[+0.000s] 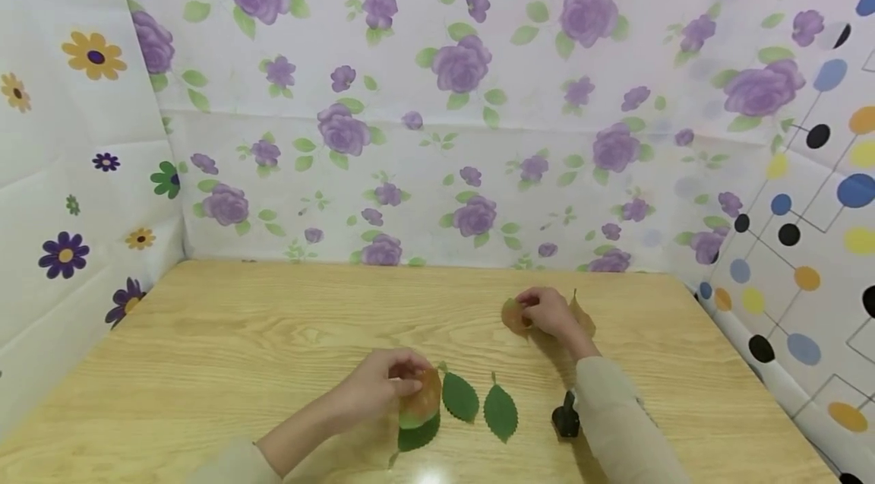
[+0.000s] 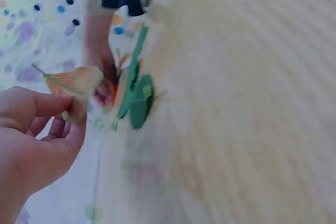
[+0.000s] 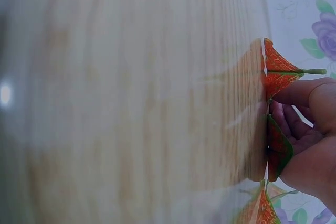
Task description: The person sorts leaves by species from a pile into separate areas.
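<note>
My left hand (image 1: 379, 387) pinches an orange leaf with a green edge (image 1: 425, 399) between thumb and fingers. In the left wrist view that leaf (image 2: 73, 85) is off the table, its stem pointing away from the hand. In the head view it overlaps a dark green leaf (image 1: 420, 434). My right hand (image 1: 547, 311) is at the back right, its fingertips pinching the edge of an orange-brown leaf (image 1: 513, 315) at the tabletop. In the right wrist view, an orange leaf with a green stem (image 3: 281, 69) meets the fingertips, and a darker red-green leaf (image 3: 278, 148) shows below them.
Two green toothed leaves (image 1: 460, 397) (image 1: 501, 413) lie on the wooden table (image 1: 273, 332) right of my left hand. A yellow-brown leaf (image 1: 581, 315) lies behind my right wrist. A small black object (image 1: 566, 417) is beside the right sleeve. Patterned cloth (image 1: 410, 165) walls the table.
</note>
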{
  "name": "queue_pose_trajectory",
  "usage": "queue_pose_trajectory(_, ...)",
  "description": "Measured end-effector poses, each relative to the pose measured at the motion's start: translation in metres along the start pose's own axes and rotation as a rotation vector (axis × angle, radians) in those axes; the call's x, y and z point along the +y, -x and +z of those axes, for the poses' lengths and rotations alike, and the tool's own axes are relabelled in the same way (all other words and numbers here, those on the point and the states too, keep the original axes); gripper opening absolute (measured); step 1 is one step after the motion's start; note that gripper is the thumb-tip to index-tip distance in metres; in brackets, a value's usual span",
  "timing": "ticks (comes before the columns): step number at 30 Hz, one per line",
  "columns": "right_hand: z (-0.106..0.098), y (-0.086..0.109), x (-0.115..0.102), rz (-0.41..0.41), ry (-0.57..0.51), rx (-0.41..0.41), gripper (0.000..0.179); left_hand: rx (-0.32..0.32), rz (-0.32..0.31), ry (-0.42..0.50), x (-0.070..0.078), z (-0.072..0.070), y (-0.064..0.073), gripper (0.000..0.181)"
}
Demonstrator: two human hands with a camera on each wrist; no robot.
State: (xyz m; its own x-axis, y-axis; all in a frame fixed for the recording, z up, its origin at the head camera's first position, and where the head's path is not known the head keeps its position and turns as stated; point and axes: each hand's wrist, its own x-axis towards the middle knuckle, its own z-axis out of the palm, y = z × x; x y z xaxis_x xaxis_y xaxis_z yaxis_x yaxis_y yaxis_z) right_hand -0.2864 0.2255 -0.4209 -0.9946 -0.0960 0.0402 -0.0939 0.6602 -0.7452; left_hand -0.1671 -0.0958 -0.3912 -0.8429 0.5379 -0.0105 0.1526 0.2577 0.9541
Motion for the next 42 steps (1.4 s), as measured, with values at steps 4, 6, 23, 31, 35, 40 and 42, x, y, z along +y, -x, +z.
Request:
queue_pose_trajectory(4, 0.000, -0.002, 0.001, -0.012, 0.012, 0.005, 0.027, 0.076, -0.029, 0.081, -0.001, -0.007, -0.009, 0.023)
queue_pose_trajectory(6, -0.001, -0.003, 0.002, -0.012, 0.012, 0.008, 0.027, 0.097, -0.030, 0.129, -0.003, -0.008, -0.014, 0.021)
queue_pose_trajectory(23, -0.001, -0.005, 0.007, 0.025, -0.023, 0.014, 0.024, 0.241, -0.095, 0.205, -0.008, 0.005, -0.101, 0.013)
queue_pose_trajectory(31, 0.000, -0.002, 0.003, 0.018, -0.009, 0.017, 0.024, 0.350, -0.139, 0.096, -0.007, 0.013, -0.132, 0.010)
queue_pose_trajectory(35, -0.001, -0.001, 0.002, 0.014, -0.003, 0.026, 0.022, 0.372, -0.137, 0.039, -0.003, 0.019, -0.141, 0.011)
queue_pose_trajectory(40, 0.000, 0.000, -0.001, 0.029, -0.020, 0.021, 0.022, 0.374, -0.111, -0.030, 0.000, 0.025, -0.149, 0.013)
queue_pose_trajectory(42, 0.001, 0.001, -0.001, 0.029, -0.021, 0.024, 0.023, 0.382, -0.104, -0.039, 0.001, 0.026, -0.153, 0.014)
